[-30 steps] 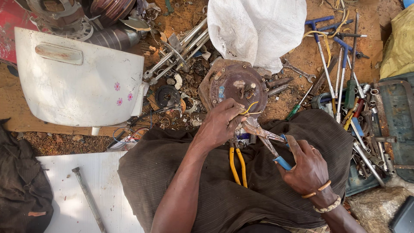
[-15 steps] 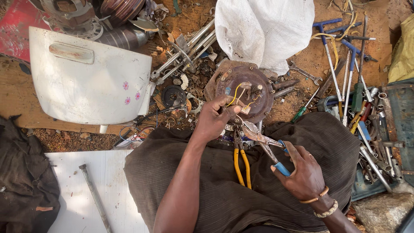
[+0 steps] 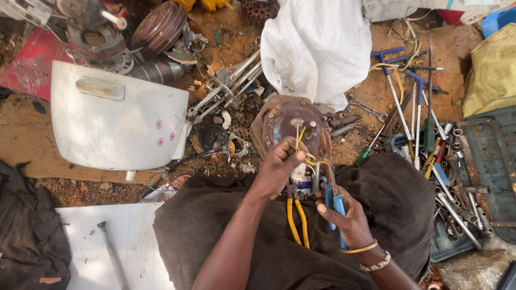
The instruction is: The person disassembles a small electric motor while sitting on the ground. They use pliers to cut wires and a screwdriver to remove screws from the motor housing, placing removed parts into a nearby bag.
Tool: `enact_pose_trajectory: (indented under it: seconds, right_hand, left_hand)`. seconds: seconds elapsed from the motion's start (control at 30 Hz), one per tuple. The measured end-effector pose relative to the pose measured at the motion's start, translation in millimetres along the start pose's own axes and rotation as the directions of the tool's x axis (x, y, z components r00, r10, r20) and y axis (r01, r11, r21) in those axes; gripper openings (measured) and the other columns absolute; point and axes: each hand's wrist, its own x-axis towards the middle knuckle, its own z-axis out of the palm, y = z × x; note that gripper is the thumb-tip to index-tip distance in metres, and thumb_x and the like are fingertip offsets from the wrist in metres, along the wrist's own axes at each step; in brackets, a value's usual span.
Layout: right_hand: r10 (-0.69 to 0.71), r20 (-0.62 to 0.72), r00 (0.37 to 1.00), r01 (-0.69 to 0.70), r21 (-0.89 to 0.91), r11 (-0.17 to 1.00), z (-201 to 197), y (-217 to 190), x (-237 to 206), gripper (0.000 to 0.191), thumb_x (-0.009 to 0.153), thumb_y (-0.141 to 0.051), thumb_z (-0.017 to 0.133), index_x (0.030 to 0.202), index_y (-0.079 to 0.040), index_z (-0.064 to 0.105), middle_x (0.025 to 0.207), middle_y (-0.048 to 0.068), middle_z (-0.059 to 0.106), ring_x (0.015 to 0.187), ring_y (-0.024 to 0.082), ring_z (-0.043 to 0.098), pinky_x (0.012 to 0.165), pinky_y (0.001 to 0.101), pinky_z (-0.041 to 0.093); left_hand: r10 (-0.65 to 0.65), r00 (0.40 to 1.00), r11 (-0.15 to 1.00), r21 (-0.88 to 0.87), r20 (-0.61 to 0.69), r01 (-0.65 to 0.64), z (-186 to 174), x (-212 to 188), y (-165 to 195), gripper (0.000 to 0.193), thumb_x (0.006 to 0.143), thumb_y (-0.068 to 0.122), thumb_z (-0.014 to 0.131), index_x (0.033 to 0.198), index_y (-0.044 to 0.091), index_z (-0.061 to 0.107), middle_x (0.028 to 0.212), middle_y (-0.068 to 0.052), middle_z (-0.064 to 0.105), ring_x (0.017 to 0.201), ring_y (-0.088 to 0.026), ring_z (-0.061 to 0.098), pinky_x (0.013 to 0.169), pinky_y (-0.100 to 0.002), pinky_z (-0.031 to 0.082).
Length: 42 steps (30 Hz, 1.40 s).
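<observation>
Rusty round part (image 3: 285,126) sits propped at the knees, directly ahead of both hands, face up toward the camera.

Left hand (image 3: 279,166) is closed on its lower rim, fingers curled over the yellow wires (image 3: 302,145) coming off the face. This is the nearer hand, already in contact.

Right hand (image 3: 349,223) is wrapped around the blue-handled pliers (image 3: 333,198), sitting behind and right of the left hand. Pliers' long axis runs nearly straight away from the right hand, tilted slightly left, tip up at the wires just beside the left fingertips. Can't tell whether the jaws are closed on a wire.

Yellow-handled pliers (image 3: 296,220) lie on the lap below the left wrist, untouched.

Versus 0.5 s ago: the blue pliers have swung from a shallow diagonal to near upright, the tip has moved in to the wires, and the right hand has come in closer to the left.
</observation>
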Motion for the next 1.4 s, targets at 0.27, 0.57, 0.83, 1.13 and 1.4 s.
enact_pose_trajectory:
  seconds: [0.27, 0.57, 0.83, 1.13, 1.4]
  right_hand:
    - [-0.024, -0.144, 0.989, 0.059, 0.240, 0.969, 11, -7, 28, 0.050, 0.079, -0.013, 0.081, 0.123, 0.002, 0.064, 0.099, 0.007, 0.072, 0.089, 0.013, 0.069, 0.077, 0.0293, 0.055]
    - [-0.145, -0.097, 0.985, 0.147, 0.014, 0.989, 9, -5, 22, 0.046, 0.087, -0.017, 0.075, 0.124, 0.008, 0.065, 0.098, 0.010, 0.069, 0.085, 0.018, 0.069, 0.076, 0.0363, 0.057]
    - [-0.080, 0.178, 0.981, -0.058, 0.658, 0.751, 14, -64, -8, 0.087, 0.085, -0.038, 0.067, 0.152, 0.007, 0.034, 0.133, 0.031, 0.055, 0.127, 0.045, 0.055, 0.112, 0.0577, 0.040]
    - [0.189, 0.513, 0.837, -0.477, 0.516, 0.712, -25, -36, -32, 0.101, 0.074, -0.024, 0.066, 0.162, -0.012, 0.018, 0.159, 0.032, 0.038, 0.141, 0.049, 0.046, 0.112, 0.0646, 0.037]
    - [0.232, 0.713, 0.661, -0.708, 0.492, 0.507, -28, 27, -46, 0.092, 0.078, -0.015, 0.072, 0.154, 0.001, 0.023, 0.149, 0.034, 0.038, 0.136, 0.043, 0.049, 0.114, 0.0570, 0.042]
  left_hand:
    - [-0.136, 0.987, 0.989, -0.043, 0.090, 0.140, 46, -10, -12, 0.022, 0.098, 0.021, 0.072, 0.110, 0.004, 0.065, 0.095, -0.001, 0.069, 0.085, -0.008, 0.063, 0.074, -0.025, 0.054]
    - [0.039, 0.999, 0.997, 0.065, -0.002, -0.039, 36, -12, 8, 0.020, 0.100, 0.021, 0.071, 0.111, 0.007, 0.061, 0.096, 0.003, 0.064, 0.089, -0.005, 0.058, 0.080, -0.024, 0.050]
    - [-0.030, 0.975, 0.982, 0.174, -0.222, 0.070, 4, -4, 42, 0.023, 0.098, 0.021, 0.064, 0.115, 0.008, 0.071, 0.083, -0.002, 0.069, 0.063, -0.007, 0.054, 0.054, -0.022, 0.046]
    - [0.193, 0.968, 0.703, 0.710, -0.161, -0.022, 10, -8, 45, 0.020, 0.100, 0.022, 0.063, 0.112, 0.009, 0.072, 0.095, -0.005, 0.075, 0.075, -0.013, 0.067, 0.064, -0.033, 0.052]
    - [-0.006, 0.964, 0.741, 0.646, -0.266, 0.182, 21, -1, 29, 0.023, 0.100, 0.026, 0.066, 0.114, 0.010, 0.073, 0.084, -0.010, 0.070, 0.064, -0.014, 0.060, 0.061, -0.035, 0.049]
